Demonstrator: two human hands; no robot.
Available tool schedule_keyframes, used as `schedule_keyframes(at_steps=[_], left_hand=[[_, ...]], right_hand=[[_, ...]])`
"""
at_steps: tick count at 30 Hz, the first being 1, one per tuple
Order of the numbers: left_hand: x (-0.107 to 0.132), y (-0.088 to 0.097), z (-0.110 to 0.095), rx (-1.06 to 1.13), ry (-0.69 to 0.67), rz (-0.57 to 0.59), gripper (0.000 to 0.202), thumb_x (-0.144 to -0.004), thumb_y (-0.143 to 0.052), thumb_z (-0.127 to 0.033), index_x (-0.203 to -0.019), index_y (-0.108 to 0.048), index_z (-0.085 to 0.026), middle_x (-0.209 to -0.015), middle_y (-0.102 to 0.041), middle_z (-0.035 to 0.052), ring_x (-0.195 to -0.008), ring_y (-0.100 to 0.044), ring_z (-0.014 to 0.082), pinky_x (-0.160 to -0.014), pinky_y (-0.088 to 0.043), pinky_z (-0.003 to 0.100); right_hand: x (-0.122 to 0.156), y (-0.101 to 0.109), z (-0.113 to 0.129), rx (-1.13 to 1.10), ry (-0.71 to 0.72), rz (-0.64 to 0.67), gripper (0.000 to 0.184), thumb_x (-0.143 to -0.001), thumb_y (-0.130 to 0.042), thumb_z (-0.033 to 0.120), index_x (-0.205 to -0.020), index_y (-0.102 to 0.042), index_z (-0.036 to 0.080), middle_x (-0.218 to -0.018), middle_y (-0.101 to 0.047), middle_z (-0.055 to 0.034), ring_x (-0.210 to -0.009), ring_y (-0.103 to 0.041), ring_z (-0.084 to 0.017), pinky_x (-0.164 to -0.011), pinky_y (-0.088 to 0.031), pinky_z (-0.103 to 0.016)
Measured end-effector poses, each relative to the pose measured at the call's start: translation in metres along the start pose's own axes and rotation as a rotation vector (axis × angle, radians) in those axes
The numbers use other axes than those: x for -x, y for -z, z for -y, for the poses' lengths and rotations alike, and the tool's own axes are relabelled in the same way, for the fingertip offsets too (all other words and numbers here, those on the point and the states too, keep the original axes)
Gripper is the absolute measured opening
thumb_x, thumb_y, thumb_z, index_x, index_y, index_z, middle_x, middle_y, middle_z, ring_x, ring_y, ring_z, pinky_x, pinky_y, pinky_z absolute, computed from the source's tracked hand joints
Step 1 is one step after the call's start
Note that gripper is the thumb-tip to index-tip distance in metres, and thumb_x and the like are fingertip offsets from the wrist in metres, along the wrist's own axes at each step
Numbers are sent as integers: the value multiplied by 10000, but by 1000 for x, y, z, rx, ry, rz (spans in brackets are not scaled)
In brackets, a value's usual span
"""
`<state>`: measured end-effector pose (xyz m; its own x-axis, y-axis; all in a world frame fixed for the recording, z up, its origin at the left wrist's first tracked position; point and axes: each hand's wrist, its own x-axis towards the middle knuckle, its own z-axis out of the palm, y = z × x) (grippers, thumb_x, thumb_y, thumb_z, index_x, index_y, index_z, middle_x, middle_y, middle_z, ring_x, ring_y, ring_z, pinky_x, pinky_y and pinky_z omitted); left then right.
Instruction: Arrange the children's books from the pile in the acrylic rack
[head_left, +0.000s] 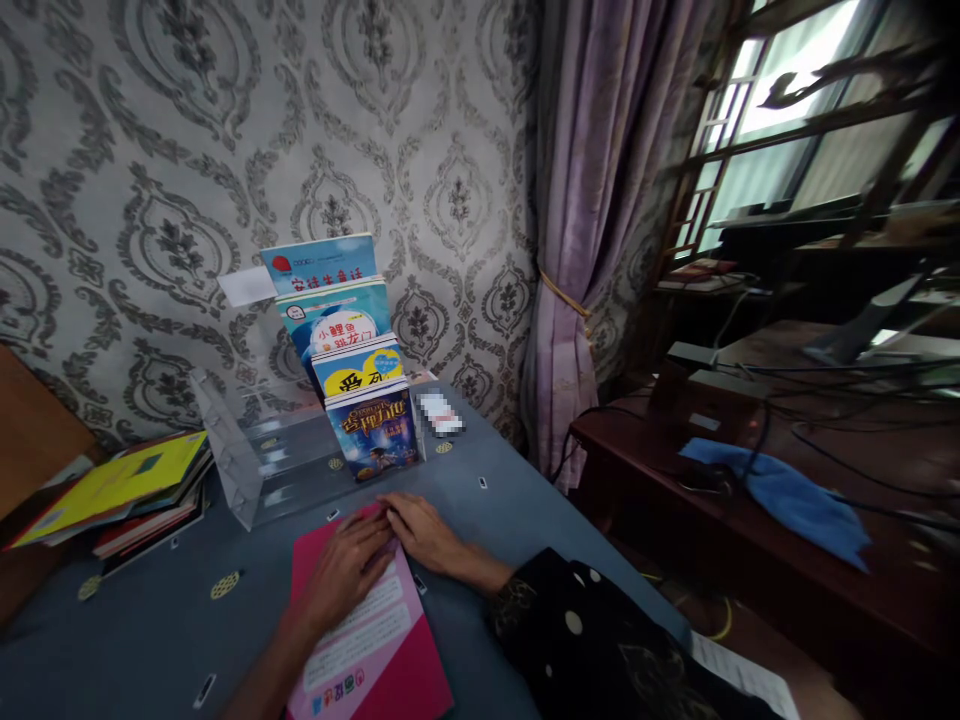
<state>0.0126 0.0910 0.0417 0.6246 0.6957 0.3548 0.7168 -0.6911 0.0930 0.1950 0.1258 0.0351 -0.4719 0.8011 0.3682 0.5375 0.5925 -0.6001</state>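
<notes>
A pink book lies flat on the blue-grey table in front of me. My left hand rests on its cover, fingers stretched toward the far edge. My right hand lies beside it at the book's far right corner, fingers flat and touching that corner. Just beyond stands a clear acrylic display rack with several children's books stepped upright in its right half. The left half of the rack shows no books.
A stack of books with a yellow one on top lies at the table's left. A purple curtain hangs to the right. A dark wooden bench with a blue cloth and cables stands beside the table.
</notes>
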Motion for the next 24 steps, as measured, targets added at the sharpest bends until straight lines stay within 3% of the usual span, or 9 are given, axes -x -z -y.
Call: schedule_keyframes(at_steps=[9, 19, 24], left_hand=[[8, 1, -7, -19, -20, 3, 414, -992, -439, -302, -1390, -536, -244, -1359, -610, 82, -1281, -554, 262, -1078, -463, 487], [16, 11, -29, 8, -48, 155, 482, -1011, -423, -358, -1480, -404, -248, -1456, -515, 71, -1362, -465, 241, -1154, -353, 512], [22, 14, -41, 55, -30, 239, 466, -1026, -366, -378, -1453, -443, -209, -1468, -502, 77, -1415, -386, 225, -1182, -287, 507]], right_hand=[[-1, 3, 0, 62, 55, 27, 299, -980, -424, 166, -1209, -616, 174, -1136, -702, -94, -1065, -627, -201, -932, -438, -328], [-1, 3, 1, 99, 60, 29, 263, -965, -467, 161, -1156, -647, 175, -1079, -713, -86, -1002, -639, -194, -898, -446, -317], [-3, 3, 1, 83, 47, 69, 276, -966, -475, 148, -1192, -634, 160, -1097, -702, -92, -1020, -624, -182, -920, -428, -307]])
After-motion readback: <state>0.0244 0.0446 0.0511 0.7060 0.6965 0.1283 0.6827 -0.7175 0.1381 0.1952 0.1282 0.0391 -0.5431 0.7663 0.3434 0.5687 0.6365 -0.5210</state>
